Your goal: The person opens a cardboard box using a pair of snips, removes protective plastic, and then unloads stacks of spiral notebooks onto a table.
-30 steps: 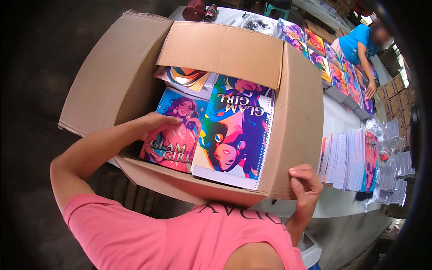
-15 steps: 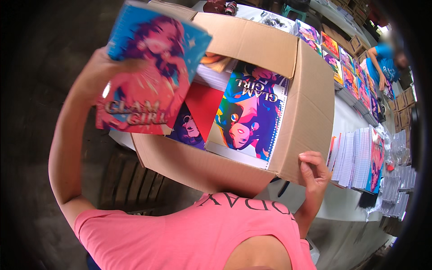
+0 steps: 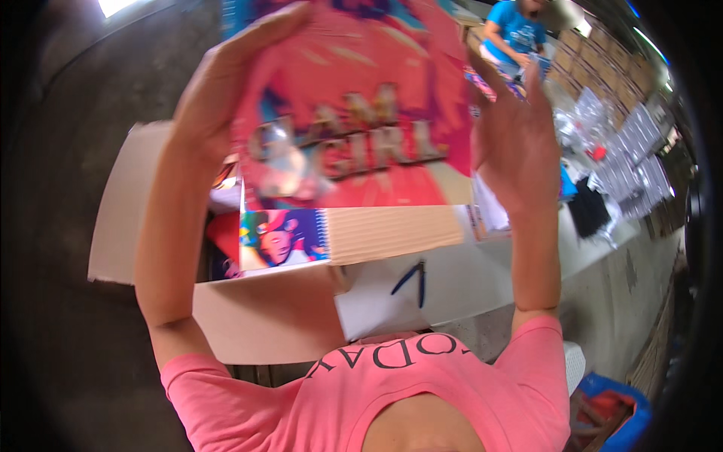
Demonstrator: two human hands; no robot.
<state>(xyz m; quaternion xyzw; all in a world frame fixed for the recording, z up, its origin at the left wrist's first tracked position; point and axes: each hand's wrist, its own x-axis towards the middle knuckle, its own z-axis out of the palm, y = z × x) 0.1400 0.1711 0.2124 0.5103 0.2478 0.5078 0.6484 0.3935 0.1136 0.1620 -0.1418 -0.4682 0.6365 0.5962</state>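
Raised close in front of me is a pink and blue notebook [image 3: 354, 83] with an illustrated cover, smeared by motion. My left hand [image 3: 226, 83] grips its left edge, thumb over the front. My right hand [image 3: 516, 135] is up at the notebook's right edge, blurred, its fingers stretched upward and apart; whether it touches the notebook I cannot tell. Below and behind stands an open cardboard box [image 3: 263, 316], partly hidden by the notebook and my left forearm. Inside it lies a spiral-bound notebook [image 3: 279, 241] with a colourful cover.
A blue-handled tool [image 3: 419, 285], like pliers, lies on the white table [image 3: 482, 275] right of the box. Farther right are a black cloth-like item [image 3: 587, 211] and clear plastic wrapping [image 3: 591, 117]. A person in a blue shirt [image 3: 520, 34] works at the back, near stacked cardboard boxes [image 3: 595, 64].
The notebook in my left hand has moved right and closer to me. My right hand has left the box flap and risen beside the notebook. The view has turned right.
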